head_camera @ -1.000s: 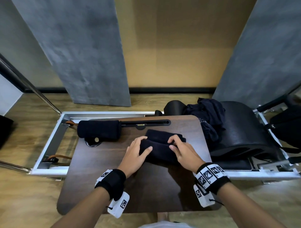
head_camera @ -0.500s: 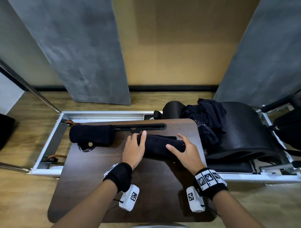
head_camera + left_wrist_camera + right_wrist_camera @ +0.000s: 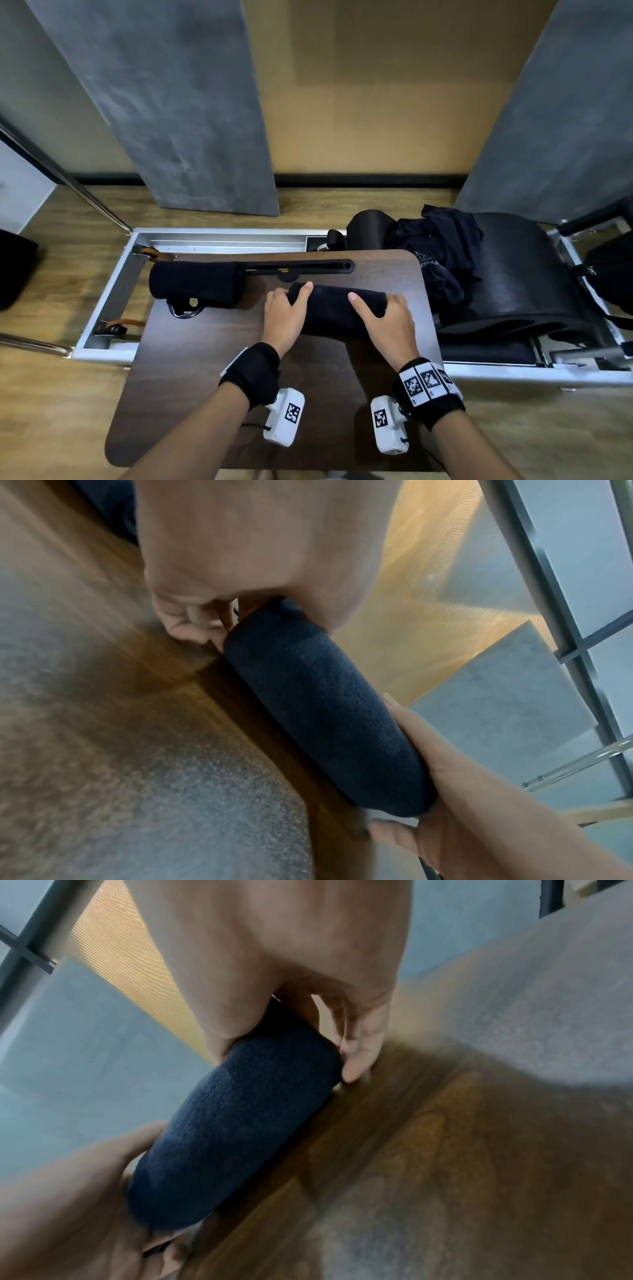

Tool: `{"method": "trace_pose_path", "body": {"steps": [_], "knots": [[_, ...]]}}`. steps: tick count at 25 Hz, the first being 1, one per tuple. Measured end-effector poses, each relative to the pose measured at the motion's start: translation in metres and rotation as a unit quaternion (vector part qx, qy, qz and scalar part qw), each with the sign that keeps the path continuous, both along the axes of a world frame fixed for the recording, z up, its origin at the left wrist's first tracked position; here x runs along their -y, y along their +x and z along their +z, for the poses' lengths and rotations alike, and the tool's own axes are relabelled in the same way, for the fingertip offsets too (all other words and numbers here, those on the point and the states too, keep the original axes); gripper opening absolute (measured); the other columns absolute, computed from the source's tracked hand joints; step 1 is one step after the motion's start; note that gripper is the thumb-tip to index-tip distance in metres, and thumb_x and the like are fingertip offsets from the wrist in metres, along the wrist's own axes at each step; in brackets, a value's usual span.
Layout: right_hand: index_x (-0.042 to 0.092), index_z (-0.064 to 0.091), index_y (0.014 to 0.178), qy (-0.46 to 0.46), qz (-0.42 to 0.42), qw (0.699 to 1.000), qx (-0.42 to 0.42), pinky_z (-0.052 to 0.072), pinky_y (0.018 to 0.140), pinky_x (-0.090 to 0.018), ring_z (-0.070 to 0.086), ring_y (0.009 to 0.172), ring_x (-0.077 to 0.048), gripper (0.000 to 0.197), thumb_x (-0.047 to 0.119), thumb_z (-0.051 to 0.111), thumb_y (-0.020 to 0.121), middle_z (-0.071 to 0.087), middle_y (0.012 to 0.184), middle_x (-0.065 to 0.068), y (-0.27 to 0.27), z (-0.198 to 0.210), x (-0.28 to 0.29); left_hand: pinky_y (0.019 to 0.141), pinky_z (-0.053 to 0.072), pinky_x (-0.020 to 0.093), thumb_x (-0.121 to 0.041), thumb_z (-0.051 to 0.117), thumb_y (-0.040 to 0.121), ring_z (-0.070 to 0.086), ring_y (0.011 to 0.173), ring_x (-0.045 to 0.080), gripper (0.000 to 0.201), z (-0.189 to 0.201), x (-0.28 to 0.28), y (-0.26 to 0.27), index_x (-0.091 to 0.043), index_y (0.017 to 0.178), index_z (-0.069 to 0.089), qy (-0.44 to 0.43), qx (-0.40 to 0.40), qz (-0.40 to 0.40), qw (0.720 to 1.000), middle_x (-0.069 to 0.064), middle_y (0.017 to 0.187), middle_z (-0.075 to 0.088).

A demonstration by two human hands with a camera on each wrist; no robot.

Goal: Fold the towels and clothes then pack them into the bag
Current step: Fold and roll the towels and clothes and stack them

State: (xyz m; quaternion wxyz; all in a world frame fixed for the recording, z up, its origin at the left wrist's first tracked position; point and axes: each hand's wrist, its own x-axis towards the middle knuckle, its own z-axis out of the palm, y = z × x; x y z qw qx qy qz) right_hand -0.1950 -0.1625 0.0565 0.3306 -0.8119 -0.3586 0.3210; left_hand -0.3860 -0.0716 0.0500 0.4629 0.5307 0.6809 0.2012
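A navy towel (image 3: 337, 308), rolled into a tight cylinder, lies across the dark wooden table (image 3: 205, 394). My left hand (image 3: 291, 296) grips its left end, thumb over the top and fingers curled round the end. My right hand (image 3: 375, 305) grips the right end the same way. The left wrist view shows the roll (image 3: 325, 704) between my left hand (image 3: 212, 626) and the right hand (image 3: 462, 791). In the right wrist view the roll (image 3: 240, 1123) runs from my right hand (image 3: 308, 1042) down to the left hand (image 3: 68, 1191). A second rolled towel (image 3: 195, 282) lies at the table's back left.
A heap of dark clothes (image 3: 442, 246) lies on a black curved pad (image 3: 520, 274) to the right of the table. A black bag (image 3: 609, 274) sits at the far right edge. A metal frame (image 3: 113, 284) surrounds the table's back and left.
The folded towel has been rolled away from me into a tight cylinder. Both hands have slid outward to its ends and now grip them.
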Motion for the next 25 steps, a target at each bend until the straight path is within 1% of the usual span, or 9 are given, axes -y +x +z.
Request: {"method": "trace_pose_path", "body": {"steps": [4, 7, 10, 12, 14, 16, 19, 21, 25], "knots": [[0.028, 0.067, 0.107, 0.054, -0.047, 0.991, -0.115, 0.058, 0.088, -0.032, 0.068, 0.098, -0.006, 0.056, 0.074, 0.074, 0.075, 0.073, 0.104, 0.011, -0.017, 0.003, 0.005, 0.102, 0.054, 0.047, -0.063, 0.063, 0.095, 0.063, 0.113, 0.021, 0.053, 0.008, 0.008, -0.013, -0.016, 0.118, 0.053, -0.022, 0.075, 0.038, 0.996, 0.005, 0.122, 0.064], [0.026, 0.072, 0.104, 0.088, -0.064, 0.980, -0.168, 0.059, 0.082, -0.027, 0.072, 0.095, -0.005, 0.047, 0.062, 0.083, 0.075, 0.077, 0.099, 0.011, -0.044, 0.006, 0.008, 0.094, 0.060, 0.047, -0.059, 0.067, 0.095, 0.066, 0.106, 0.018, 0.043, 0.011, 0.013, -0.039, -0.022, 0.110, 0.051, 0.009, 0.114, 0.057, 0.992, 0.004, 0.116, 0.065], [0.020, 0.073, 0.104, 0.092, -0.061, 0.974, -0.197, 0.061, 0.089, -0.038, 0.073, 0.098, -0.013, 0.043, 0.048, 0.089, 0.075, 0.077, 0.104, 0.004, -0.080, 0.007, 0.005, 0.074, 0.055, 0.029, -0.061, 0.067, 0.093, 0.066, 0.097, 0.008, 0.037, 0.006, 0.019, -0.077, -0.032, 0.104, 0.049, 0.041, 0.099, 0.080, 0.991, -0.003, 0.109, 0.066], [0.016, 0.073, 0.106, 0.091, -0.045, 0.975, -0.199, 0.060, 0.092, -0.042, 0.072, 0.101, -0.016, 0.041, 0.040, 0.091, 0.076, 0.075, 0.108, -0.002, -0.112, 0.006, -0.002, 0.068, 0.048, 0.024, -0.064, 0.067, 0.091, 0.065, 0.094, 0.006, 0.037, 0.000, 0.021, -0.111, -0.034, 0.102, 0.048, 0.058, 0.086, 0.100, 0.990, -0.005, 0.105, 0.067], [0.014, 0.073, 0.109, 0.095, -0.031, 0.977, -0.188, 0.059, 0.093, -0.037, 0.070, 0.103, -0.015, 0.041, 0.035, 0.090, 0.078, 0.073, 0.112, -0.004, -0.146, 0.005, -0.010, 0.072, 0.050, 0.027, -0.067, 0.065, 0.089, 0.066, 0.096, 0.010, 0.039, -0.006, 0.020, -0.147, -0.034, 0.102, 0.049, 0.074, 0.084, 0.116, 0.987, -0.004, 0.105, 0.067], [0.013, 0.072, 0.117, 0.099, -0.023, 0.978, -0.184, 0.057, 0.093, -0.030, 0.067, 0.108, -0.012, 0.045, 0.033, 0.089, 0.080, 0.070, 0.117, -0.002, -0.179, 0.001, -0.019, 0.081, 0.055, 0.037, -0.069, 0.063, 0.087, 0.066, 0.101, 0.017, 0.043, -0.009, 0.015, -0.180, -0.032, 0.104, 0.049, 0.084, 0.069, 0.131, 0.985, -0.001, 0.108, 0.066], [0.014, 0.072, 0.121, 0.102, -0.023, 0.974, -0.200, 0.056, 0.101, -0.038, 0.066, 0.113, -0.013, 0.044, 0.036, 0.084, 0.085, 0.069, 0.120, 0.001, -0.217, -0.005, -0.029, 0.093, 0.056, 0.051, -0.072, 0.059, 0.089, 0.064, 0.104, 0.024, 0.048, -0.009, 0.004, -0.220, -0.030, 0.110, 0.049, 0.086, 0.032, 0.140, 0.986, 0.003, 0.112, 0.064], [0.015, 0.074, 0.120, 0.110, -0.034, 0.969, -0.217, 0.056, 0.102, -0.042, 0.067, 0.113, -0.014, 0.039, 0.036, 0.082, 0.088, 0.070, 0.120, 0.003, -0.239, -0.009, -0.034, 0.094, 0.056, 0.052, -0.073, 0.056, 0.091, 0.064, 0.105, 0.025, 0.048, -0.007, -0.003, -0.242, -0.031, 0.111, 0.048, 0.078, 0.028, 0.133, 0.988, 0.003, 0.114, 0.064], [0.017, 0.077, 0.115, 0.136, -0.067, 0.960, -0.236, 0.058, 0.099, -0.037, 0.071, 0.109, -0.012, 0.032, 0.033, 0.082, 0.088, 0.074, 0.117, 0.002, -0.270, -0.010, -0.045, 0.099, 0.052, 0.055, -0.060, 0.061, 0.099, 0.063, 0.109, 0.032, 0.044, -0.003, -0.018, -0.265, -0.020, 0.113, 0.050, 0.097, 0.050, 0.129, 0.986, 0.006, 0.113, 0.064]]}}
